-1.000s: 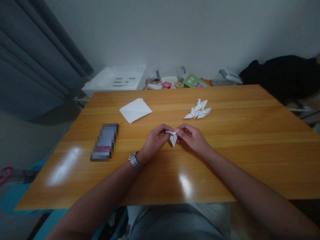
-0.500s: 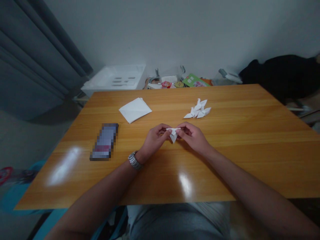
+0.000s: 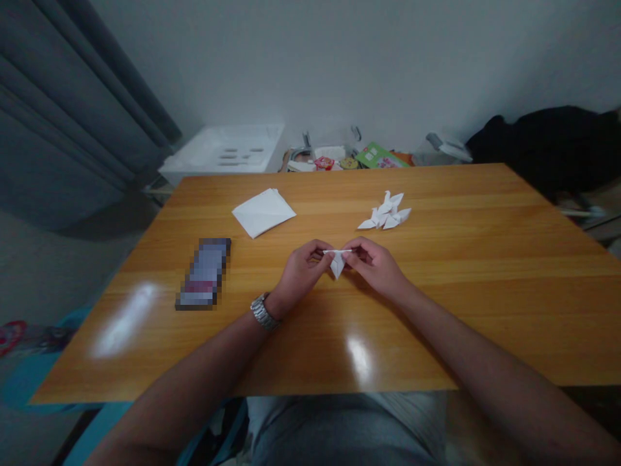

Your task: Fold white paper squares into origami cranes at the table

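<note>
A small piece of folded white paper (image 3: 337,264) is pinched between my two hands, a little above the table's middle. Its lower tip points toward me and its upper edge runs straight across. My left hand (image 3: 308,268) grips the left side with thumb and fingers, a metal watch on that wrist. On the right side, my right hand (image 3: 376,264) holds it the same way. The fingertips behind the paper are partly hidden. Beyond my right hand lie several folded paper birds (image 3: 387,212) in a cluster. A stack of white paper sheets (image 3: 264,212) lies beyond my left hand.
A phone with a blurred screen (image 3: 204,272) lies on the wooden table (image 3: 485,259) at the left. Behind the far edge are a white tray (image 3: 228,149), a green booklet (image 3: 381,155) and small items. Black cloth (image 3: 543,149) is at the far right, a grey curtain (image 3: 72,116) at the left.
The folded paper's upper part has tilted slightly, so its top edge looks thinner. Both hands keep their hold in almost the same place.
</note>
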`<action>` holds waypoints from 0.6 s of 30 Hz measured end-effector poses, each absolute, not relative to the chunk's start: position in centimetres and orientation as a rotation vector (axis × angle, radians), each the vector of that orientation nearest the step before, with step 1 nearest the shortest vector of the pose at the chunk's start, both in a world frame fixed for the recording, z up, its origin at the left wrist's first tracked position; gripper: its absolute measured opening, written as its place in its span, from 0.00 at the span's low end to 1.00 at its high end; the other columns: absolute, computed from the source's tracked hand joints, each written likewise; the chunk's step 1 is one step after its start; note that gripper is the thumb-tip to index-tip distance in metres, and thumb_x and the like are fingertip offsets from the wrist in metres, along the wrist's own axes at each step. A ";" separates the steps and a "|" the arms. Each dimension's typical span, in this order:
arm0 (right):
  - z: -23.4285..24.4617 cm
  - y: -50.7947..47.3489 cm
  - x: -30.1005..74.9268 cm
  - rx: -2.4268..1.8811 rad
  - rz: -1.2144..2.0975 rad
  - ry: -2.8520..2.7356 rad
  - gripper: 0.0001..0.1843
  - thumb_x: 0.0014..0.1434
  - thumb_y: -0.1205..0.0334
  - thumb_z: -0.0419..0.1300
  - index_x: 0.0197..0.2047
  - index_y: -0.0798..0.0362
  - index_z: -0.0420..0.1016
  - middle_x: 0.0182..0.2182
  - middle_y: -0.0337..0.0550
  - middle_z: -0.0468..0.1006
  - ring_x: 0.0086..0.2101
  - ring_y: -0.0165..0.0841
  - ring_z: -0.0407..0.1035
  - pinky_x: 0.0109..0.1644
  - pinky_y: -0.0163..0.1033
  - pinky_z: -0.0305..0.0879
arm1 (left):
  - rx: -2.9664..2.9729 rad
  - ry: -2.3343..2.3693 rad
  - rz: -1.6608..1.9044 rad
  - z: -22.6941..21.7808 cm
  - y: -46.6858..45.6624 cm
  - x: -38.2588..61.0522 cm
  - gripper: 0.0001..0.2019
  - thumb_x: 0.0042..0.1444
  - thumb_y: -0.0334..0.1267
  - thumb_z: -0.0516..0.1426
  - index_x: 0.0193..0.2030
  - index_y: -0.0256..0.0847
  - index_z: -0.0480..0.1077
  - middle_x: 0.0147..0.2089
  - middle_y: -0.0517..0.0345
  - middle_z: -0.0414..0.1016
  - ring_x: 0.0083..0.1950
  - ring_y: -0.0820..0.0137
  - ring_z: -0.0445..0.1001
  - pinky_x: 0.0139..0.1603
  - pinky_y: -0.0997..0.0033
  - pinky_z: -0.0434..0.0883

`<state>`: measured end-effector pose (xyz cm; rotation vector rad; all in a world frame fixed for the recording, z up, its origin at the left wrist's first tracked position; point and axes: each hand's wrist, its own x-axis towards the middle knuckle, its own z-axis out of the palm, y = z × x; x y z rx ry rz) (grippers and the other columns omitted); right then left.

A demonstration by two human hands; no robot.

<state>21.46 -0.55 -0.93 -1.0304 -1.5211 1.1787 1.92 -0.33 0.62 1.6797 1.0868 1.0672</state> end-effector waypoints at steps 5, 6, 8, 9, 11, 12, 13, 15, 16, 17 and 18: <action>-0.7 -0.7 21.5 -1.078 1.096 -1.608 0.13 0.65 0.50 0.63 0.40 0.51 0.75 0.35 0.42 0.79 0.36 0.35 0.74 0.42 0.40 0.71 | 1.722 1.141 1.035 0.9 -0.6 2.0 0.08 0.64 0.40 0.59 0.40 0.37 0.74 0.35 0.56 0.80 0.34 0.72 0.78 0.34 0.76 0.75; -0.6 -0.8 21.5 -1.089 1.078 -1.624 0.13 0.65 0.50 0.63 0.39 0.51 0.75 0.35 0.42 0.79 0.36 0.35 0.74 0.41 0.39 0.71 | 1.733 1.149 1.028 0.9 -0.6 2.0 0.08 0.64 0.41 0.59 0.40 0.37 0.74 0.34 0.57 0.80 0.33 0.72 0.78 0.34 0.76 0.74; -0.5 -0.8 21.5 -1.106 1.045 -1.648 0.12 0.65 0.50 0.63 0.39 0.51 0.75 0.34 0.42 0.79 0.35 0.35 0.74 0.41 0.39 0.70 | 1.752 1.154 1.016 0.8 -0.6 2.1 0.08 0.64 0.41 0.59 0.40 0.38 0.74 0.34 0.57 0.80 0.33 0.72 0.78 0.34 0.77 0.74; -0.5 -0.8 21.5 -1.111 1.032 -1.660 0.12 0.65 0.50 0.62 0.39 0.51 0.75 0.33 0.42 0.79 0.35 0.35 0.74 0.41 0.39 0.70 | 1.758 1.154 1.013 0.8 -0.6 2.1 0.08 0.64 0.41 0.59 0.40 0.38 0.74 0.34 0.58 0.80 0.33 0.72 0.78 0.34 0.77 0.74; -0.5 -0.8 21.5 -1.117 1.009 -1.681 0.12 0.65 0.50 0.62 0.38 0.51 0.76 0.33 0.42 0.79 0.35 0.35 0.74 0.40 0.39 0.70 | 1.757 1.154 1.010 0.7 -0.6 2.1 0.08 0.64 0.42 0.60 0.40 0.38 0.74 0.33 0.58 0.80 0.32 0.72 0.78 0.33 0.76 0.74; -0.5 -0.8 21.5 -1.121 0.996 -1.690 0.12 0.65 0.50 0.62 0.38 0.51 0.76 0.33 0.42 0.79 0.34 0.35 0.74 0.40 0.39 0.70 | 1.752 1.156 1.009 0.6 -0.6 2.1 0.09 0.64 0.42 0.60 0.40 0.38 0.73 0.33 0.58 0.80 0.32 0.72 0.78 0.33 0.76 0.74; -0.4 -0.8 21.5 -1.126 0.980 -1.702 0.12 0.65 0.50 0.62 0.38 0.50 0.76 0.33 0.42 0.79 0.34 0.35 0.74 0.39 0.39 0.70 | 1.748 1.159 1.010 0.5 -0.7 2.1 0.09 0.63 0.42 0.60 0.40 0.38 0.73 0.33 0.57 0.80 0.32 0.71 0.78 0.33 0.76 0.74; -0.3 -0.9 21.5 -1.136 0.935 -1.726 0.12 0.65 0.50 0.62 0.38 0.50 0.76 0.33 0.42 0.80 0.33 0.35 0.74 0.39 0.39 0.69 | 1.751 1.158 1.020 0.3 -0.7 2.1 0.09 0.63 0.43 0.60 0.40 0.38 0.73 0.34 0.57 0.80 0.33 0.71 0.78 0.33 0.75 0.75; -0.3 -0.9 21.5 -1.138 0.911 -1.736 0.12 0.65 0.50 0.61 0.38 0.50 0.76 0.33 0.42 0.80 0.33 0.35 0.74 0.39 0.39 0.69 | 1.758 1.154 1.025 0.3 -0.7 2.1 0.10 0.63 0.43 0.60 0.41 0.38 0.73 0.35 0.56 0.80 0.34 0.71 0.79 0.34 0.75 0.75; -0.3 -0.9 21.5 -1.138 0.890 -1.745 0.12 0.66 0.50 0.61 0.38 0.50 0.76 0.33 0.42 0.80 0.33 0.35 0.73 0.39 0.39 0.69 | 1.765 1.152 1.033 0.2 -0.8 2.1 0.10 0.63 0.44 0.60 0.41 0.39 0.73 0.36 0.56 0.80 0.35 0.70 0.79 0.36 0.74 0.76; -0.3 -0.9 21.6 -1.137 0.874 -1.754 0.12 0.66 0.51 0.61 0.38 0.50 0.76 0.33 0.42 0.80 0.33 0.35 0.73 0.39 0.39 0.69 | 1.773 1.150 1.041 0.2 -0.8 2.1 0.11 0.63 0.45 0.60 0.41 0.39 0.73 0.37 0.55 0.80 0.36 0.70 0.79 0.37 0.74 0.76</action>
